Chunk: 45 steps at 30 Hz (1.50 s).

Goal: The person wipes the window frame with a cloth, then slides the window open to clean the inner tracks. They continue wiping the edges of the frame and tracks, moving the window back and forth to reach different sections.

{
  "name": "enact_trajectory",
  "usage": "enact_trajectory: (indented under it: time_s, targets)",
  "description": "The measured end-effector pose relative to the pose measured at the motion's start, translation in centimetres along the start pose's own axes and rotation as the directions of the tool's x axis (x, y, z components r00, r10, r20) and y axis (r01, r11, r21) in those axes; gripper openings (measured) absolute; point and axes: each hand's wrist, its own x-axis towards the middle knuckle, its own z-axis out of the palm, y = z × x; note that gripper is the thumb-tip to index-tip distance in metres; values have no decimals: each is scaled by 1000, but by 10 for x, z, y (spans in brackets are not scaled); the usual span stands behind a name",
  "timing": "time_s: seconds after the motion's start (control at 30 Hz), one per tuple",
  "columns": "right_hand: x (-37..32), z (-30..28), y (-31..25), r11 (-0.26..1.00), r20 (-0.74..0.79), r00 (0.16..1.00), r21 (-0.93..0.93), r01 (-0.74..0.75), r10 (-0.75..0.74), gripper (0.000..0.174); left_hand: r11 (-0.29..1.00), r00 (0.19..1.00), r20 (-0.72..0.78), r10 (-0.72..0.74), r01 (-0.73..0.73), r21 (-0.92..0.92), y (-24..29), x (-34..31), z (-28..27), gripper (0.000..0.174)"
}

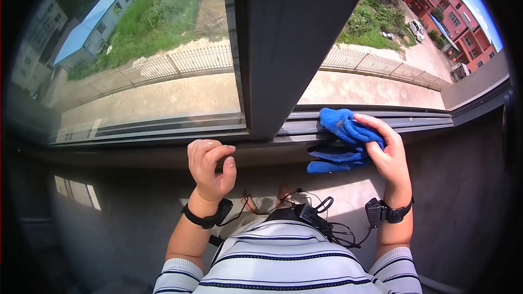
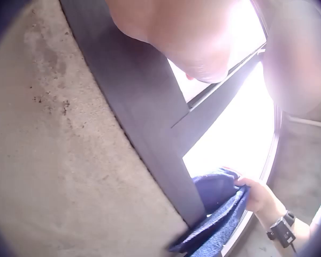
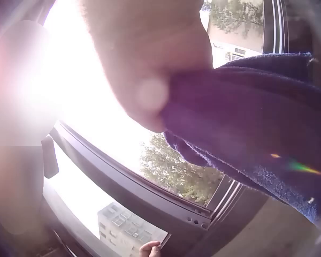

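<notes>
My right hand (image 1: 391,155) grips a blue cloth (image 1: 344,128) between thumb and fingers at the window's lower track (image 1: 297,126). The cloth is bunched on the rails, and its loose folds hang over the inner edge of the sill. Close up in the right wrist view, the thumb side of the hand (image 3: 155,69) presses into the cloth (image 3: 251,123). My left hand (image 1: 211,167) is raised left of the frame post, fingers loosely bent, holding nothing. From the left wrist view the cloth (image 2: 219,219) droops past the frame's edge.
A thick dark post (image 1: 278,49) divides the window. Left of it is a glass pane (image 1: 158,92); the right part opens onto a fence (image 1: 381,68) and a red building (image 1: 457,16). Black cables (image 1: 338,231) lie at the person's waist. Below the sill is a concrete wall (image 2: 59,150).
</notes>
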Motion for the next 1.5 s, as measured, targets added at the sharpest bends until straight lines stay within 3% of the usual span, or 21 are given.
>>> enact_trajectory:
  time_s: [0.03,0.1,0.17,0.2,0.23,0.3,0.37,0.43,0.57,0.6,0.63,0.7,0.83,0.87,0.93,0.97,1.03,1.1,1.17,1.23,1.5]
  targets:
    - [-5,0,-2,1000,75,997,8,27,-27,52,951,982,168,-92,136,-276,11,-4,-4,19]
    - [-11,7,-4,978,244,948,93,185,-202,54,694,709,673,-210,593,-407,39,2,-5,43]
    - [-13,26,-15,961,403,873,82,263,-273,53,410,620,762,-188,755,-512,46,-18,20,63]
    - [-16,39,-16,954,442,845,121,276,-301,53,245,681,702,-206,731,-637,53,-24,33,63]
    - [-19,49,-19,953,519,805,77,292,-288,51,248,683,699,-213,729,-638,55,-27,32,63]
    - [-26,69,-12,940,558,764,96,329,-324,50,27,442,875,-200,895,-446,62,-18,22,41]
    - [-31,71,-4,935,559,756,112,337,-340,50,107,392,879,-272,920,-377,68,-16,20,31]
    - [-31,66,2,939,492,812,38,341,-315,54,383,495,754,-433,858,-343,77,-15,21,26]
    - [-20,48,12,993,594,797,35,111,-111,68,544,709,542,-452,700,-462,109,-7,38,30]
    - [-16,48,23,918,520,782,13,396,-344,83,521,684,561,-467,725,-450,121,3,41,29]
    - [-13,45,25,918,566,750,31,396,-343,87,593,716,544,-437,684,-425,129,7,48,27]
    - [-12,39,33,979,739,666,194,-60,-106,89,662,711,565,-418,665,-346,138,5,67,25]
    - [-9,15,45,982,717,676,179,57,-170,67,677,798,427,-424,593,-436,166,14,81,30]
    - [-9,10,51,927,487,789,212,310,-375,52,740,840,357,-409,534,-409,171,19,78,27]
    - [6,-24,51,902,322,848,245,356,-422,40,852,886,255,-387,449,-269,162,15,68,23]
    - [3,-32,63,931,110,944,232,281,-312,31,926,927,174,-332,356,-128,155,11,63,20]
    - [17,-38,84,906,-166,955,312,286,-245,21,866,874,1,-485,480,143,138,-1,59,14]
    - [29,-26,120,951,-249,968,297,88,-12,36,780,833,-127,-539,550,299,121,-10,60,14]
    - [33,-31,124,889,-159,967,445,-110,200,38,728,769,-195,-609,639,247,108,-18,64,20]
    - [28,-24,123,937,-295,949,348,-1,110,44,710,751,-209,-627,661,243,101,-23,69,25]
    - [23,-27,122,979,-432,895,203,-22,110,59,668,691,-307,-655,719,193,89,-48,78,45]
